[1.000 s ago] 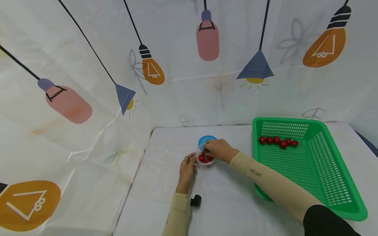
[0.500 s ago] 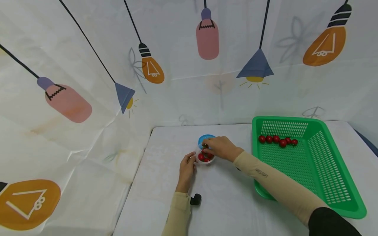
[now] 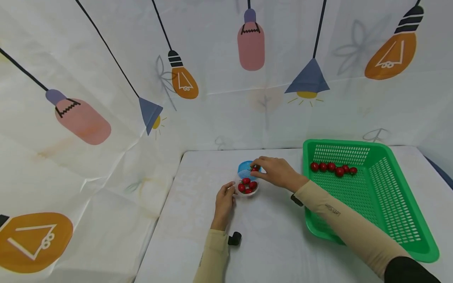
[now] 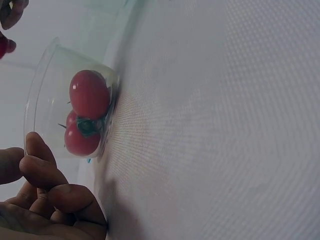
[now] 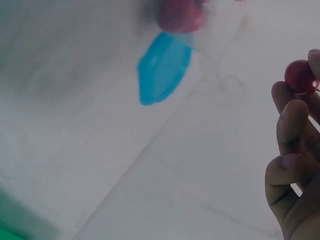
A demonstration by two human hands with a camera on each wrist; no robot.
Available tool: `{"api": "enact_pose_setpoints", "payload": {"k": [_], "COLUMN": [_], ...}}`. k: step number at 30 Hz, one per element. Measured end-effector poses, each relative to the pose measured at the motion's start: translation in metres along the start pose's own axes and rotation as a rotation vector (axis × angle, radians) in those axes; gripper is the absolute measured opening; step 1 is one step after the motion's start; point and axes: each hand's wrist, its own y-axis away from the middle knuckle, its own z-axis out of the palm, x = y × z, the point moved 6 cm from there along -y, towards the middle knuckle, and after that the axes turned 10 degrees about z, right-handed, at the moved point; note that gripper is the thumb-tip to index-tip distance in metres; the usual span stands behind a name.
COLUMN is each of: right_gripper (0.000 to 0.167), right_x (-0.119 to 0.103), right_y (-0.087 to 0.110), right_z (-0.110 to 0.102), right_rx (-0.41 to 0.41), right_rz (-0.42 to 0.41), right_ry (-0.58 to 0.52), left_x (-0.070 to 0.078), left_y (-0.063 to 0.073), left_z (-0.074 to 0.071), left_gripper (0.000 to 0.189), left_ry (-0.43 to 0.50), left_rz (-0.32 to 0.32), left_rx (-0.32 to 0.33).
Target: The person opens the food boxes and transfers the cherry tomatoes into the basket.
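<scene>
My left hand (image 3: 223,204) pinches the rim of a small clear plastic tub (image 4: 44,75) between thumb and fingers. Several red cherry tomatoes (image 4: 90,94), some with green stems, lie inside the tub, which stands upright on the table. Above and to the right of it, my right hand (image 3: 279,171) holds a cherry tomato (image 5: 300,77) between thumb and fingertips, clear of the tub. A blue round lid (image 3: 243,169) is just behind the tub, partly hidden by the right hand in the head view.
A large green plastic basket (image 3: 421,220) stands on the right of the white table (image 3: 276,243). In its far left part lies a row of cherry tomatoes (image 3: 331,167). A printed white cloth wall (image 3: 226,118) borders the table behind and at left.
My right hand has lifted a cherry tomato out of the tub and moved up and right, leaving the tub's tomatoes in plain view. My left hand has stayed at the rim.
</scene>
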Motion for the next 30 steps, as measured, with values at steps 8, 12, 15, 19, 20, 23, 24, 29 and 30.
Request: {"api": "enact_pose_setpoints", "payload": {"k": [8,12,15,19,20,23,24,29,30], "right_gripper": [0.032,0.032,0.031,0.030,0.030,0.031,0.032,0.041,0.041], "right_x": [0.012,0.022,0.034,0.054,0.059,0.075,0.080,0.099,0.102], "right_y": [0.004,0.010,0.016,0.026,0.029,0.036,0.038,0.051,0.054], "right_z": [-0.033,-0.046,-0.055,-0.069,-0.072,-0.080,-0.082,-0.091,-0.092], "right_rx": [0.018,0.002,0.006,0.037,0.043,0.050,0.047,0.019,0.022], "right_rz": [0.114,0.160,0.182,0.217,0.229,0.285,0.305,0.404,0.411], "right_ry": [-0.083,-0.124,-0.145,-0.181,-0.190,-0.219,-0.229,-0.292,-0.298], "left_x": [0.001,0.001,0.001,0.001,0.000,0.000,0.000,0.000,0.000], "left_y": [0.001,0.002,0.002,0.001,0.002,0.002,0.002,0.003,0.003], "left_z": [-0.001,0.000,0.000,0.001,0.001,0.001,0.001,0.001,0.001], "left_gripper": [0.035,0.035,0.035,0.035,0.035,0.035,0.036,0.038,0.038], "left_ry": [-0.009,-0.013,-0.014,-0.016,-0.016,-0.011,-0.008,-0.005,-0.006], "left_rz": [0.005,0.010,0.007,-0.002,-0.004,-0.006,-0.006,-0.007,-0.008], "left_rx": [0.002,0.002,-0.001,-0.002,-0.002,-0.002,-0.002,0.003,0.003]}}
